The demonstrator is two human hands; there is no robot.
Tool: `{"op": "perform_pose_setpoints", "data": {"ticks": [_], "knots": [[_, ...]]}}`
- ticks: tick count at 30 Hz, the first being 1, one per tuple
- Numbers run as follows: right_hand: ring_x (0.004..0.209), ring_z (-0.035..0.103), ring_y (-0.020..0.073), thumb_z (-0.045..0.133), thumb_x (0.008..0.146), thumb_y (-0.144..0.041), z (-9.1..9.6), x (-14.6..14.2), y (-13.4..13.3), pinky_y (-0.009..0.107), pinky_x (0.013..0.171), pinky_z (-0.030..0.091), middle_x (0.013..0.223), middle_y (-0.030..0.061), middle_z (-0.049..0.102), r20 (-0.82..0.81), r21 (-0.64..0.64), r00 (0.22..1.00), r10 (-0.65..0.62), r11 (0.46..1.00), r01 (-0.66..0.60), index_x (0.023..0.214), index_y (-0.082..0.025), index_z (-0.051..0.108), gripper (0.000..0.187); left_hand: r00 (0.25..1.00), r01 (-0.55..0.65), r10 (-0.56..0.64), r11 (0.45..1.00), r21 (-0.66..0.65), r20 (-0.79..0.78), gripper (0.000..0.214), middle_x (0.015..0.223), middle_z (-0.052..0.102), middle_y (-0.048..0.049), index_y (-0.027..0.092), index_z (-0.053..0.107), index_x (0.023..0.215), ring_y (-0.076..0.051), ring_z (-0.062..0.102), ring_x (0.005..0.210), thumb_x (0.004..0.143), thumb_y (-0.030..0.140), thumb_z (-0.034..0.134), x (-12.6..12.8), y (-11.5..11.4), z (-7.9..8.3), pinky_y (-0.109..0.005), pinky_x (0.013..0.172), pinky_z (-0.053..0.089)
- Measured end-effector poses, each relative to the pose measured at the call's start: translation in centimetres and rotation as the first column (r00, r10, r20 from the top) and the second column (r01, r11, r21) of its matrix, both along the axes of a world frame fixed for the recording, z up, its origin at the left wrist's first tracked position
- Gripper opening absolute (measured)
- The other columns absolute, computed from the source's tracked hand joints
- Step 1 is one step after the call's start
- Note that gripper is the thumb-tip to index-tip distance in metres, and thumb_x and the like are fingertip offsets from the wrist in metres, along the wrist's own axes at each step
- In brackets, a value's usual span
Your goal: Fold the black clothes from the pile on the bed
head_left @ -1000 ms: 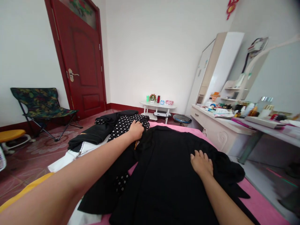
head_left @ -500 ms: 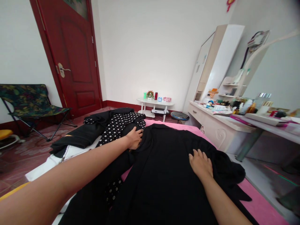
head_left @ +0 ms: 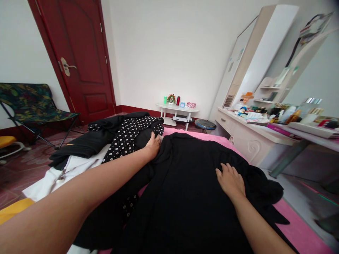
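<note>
Lying beneath the open right hand (head_left: 232, 180) and extending rightward from beside the left hand (head_left: 154, 146), whose grip cannot be told: one broad black cloth garment (head_left: 190, 190), probably best steadied with light, even palm pressure.

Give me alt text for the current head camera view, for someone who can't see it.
A person's right hand lies on a black garment spread over a pink surface; their left hand is at its left edge, beside a black-and-white patterned garment. Beyond stand a red door and a small white table.
</note>
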State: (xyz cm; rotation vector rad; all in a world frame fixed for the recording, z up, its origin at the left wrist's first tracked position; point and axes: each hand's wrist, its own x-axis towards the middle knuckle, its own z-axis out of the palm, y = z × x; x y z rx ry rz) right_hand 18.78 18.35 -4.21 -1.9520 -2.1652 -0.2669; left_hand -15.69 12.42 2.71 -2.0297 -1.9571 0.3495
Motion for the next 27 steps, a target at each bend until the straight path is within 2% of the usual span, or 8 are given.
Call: {"op": "perform_pose_setpoints", "data": {"ticks": [7,11,16,19,21,23,25,27], "knots": [[0.135,0.029,0.0269,0.026,0.092,-0.042,0.2,0.0,-0.1,0.044,0.107,0.026,0.146,0.0077,0.035,-0.009,-0.027,1.0,-0.007,1.0,0.007,0.137,-0.018,0.042,0.054,0.996,-0.064,0.068,0.996,0.06,-0.061,0.049,0.139,0.045,-0.0143,0.021,0.054,0.129,-0.034,0.021,0.135,0.081,0.021,0.052,-1.9,1.9,-0.9,-0.06,0.107,-0.007],[0.135,0.03,0.0268,0.028,0.092,-0.041,0.6,-0.4,-0.5,0.044,0.107,0.026,0.146,0.0076,0.037,-0.02,-0.026,1.0,-0.016,1.0,0.016,0.137,-0.017,0.042,0.053,1.0,-0.014,0.017,0.984,0.18,-0.011,0.041,0.127,0.055,-0.016,0.018,0.06,0.119,-0.035,0.034,0.129,0.08,0.019,0.05,-3.4,2.5,-1.3,-0.061,0.107,-0.002],[0.134,0.03,0.0282,0.03,0.092,-0.038,1.2,-1.0,-1.1,0.045,0.107,0.025,0.144,0.0097,0.038,-0.038,-0.017,0.999,-0.03,0.999,0.029,0.135,-0.016,0.045,0.05,0.958,0.033,-0.152,0.901,0.433,0.244,0.031,0.108,0.062,-0.0118,0.016,0.063,0.106,-0.025,0.054,0.105,0.088,0.024,0.039,-1.8,1.5,0.7,-0.048,0.106,0.027],[0.134,0.03,0.0288,0.031,0.092,-0.037,1.3,-1.1,-1.1,0.046,0.106,0.025,0.144,0.0111,0.039,-0.037,-0.02,0.999,-0.029,0.999,0.028,0.135,-0.015,0.045,0.05,0.845,0.264,-0.451,0.818,0.511,0.287,0.036,0.124,0.055,-0.0087,0.019,0.06,0.114,-0.02,0.049,0.116,0.093,0.028,0.031,1.6,0.0,2.3,-0.036,0.104,0.033],[0.134,0.03,0.0288,0.031,0.092,-0.036,1.3,-1.0,-1.1,0.046,0.106,0.026,0.144,0.0114,0.039,-0.036,-0.018,0.999,-0.025,1.0,0.024,0.134,-0.015,0.045,0.049,0.734,0.511,-0.634,0.752,0.416,0.243,0.036,0.129,0.054,-0.0052,0.023,0.058,0.117,-0.021,0.043,0.124,0.094,0.034,0.034,3.8,-1.2,2.7,-0.038,0.108,0.025],[0.133,0.031,0.0288,0.031,0.092,-0.037,1.2,-0.9,-1.0,0.046,0.106,0.026,0.143,0.0114,0.039,-0.036,-0.015,0.999,-0.016,1.0,0.016,0.135,-0.015,0.045,0.05,0.68,0.658,-0.702,0.712,0.246,0.213,0.036,0.118,0.061,-0.0039,0.025,0.06,0.114,-0.021,0.047,0.12,0.093,0.042,0.037,4.9,-2.1,2.7,-0.042,0.111,0.018],[0.133,0.032,0.0286,0.03,0.092,-0.037,1.0,-0.7,-0.8,0.045,0.106,0.026,0.143,0.0112,0.04,-0.039,-0.011,0.999,-0.008,1.0,0.008,0.135,-0.015,0.045,0.05,0.781,0.607,-0.609,0.793,0.062,0.138,0.036,0.101,0.068,-0.0058,0.022,0.067,0.102,-0.022,0.057,0.106,0.091,0.045,0.041,4.6,-2.5,2.5,-0.042,0.109,0.019],[0.133,0.032,0.0283,0.03,0.092,-0.038,0.9,-0.6,-0.7,0.045,0.106,0.027,0.143,0.0108,0.04,-0.045,-0.007,0.999,-0.005,1.0,0.005,0.135,-0.016,0.045,0.05,0.918,0.397,-0.397,0.917,-0.036,0.014,0.033,0.091,0.07,-0.0111,0.016,0.07,0.088,-0.024,0.062,0.091,0.088,0.038,0.046,3.3,-2.6,2.6,-0.045,0.102,0.026]]}}
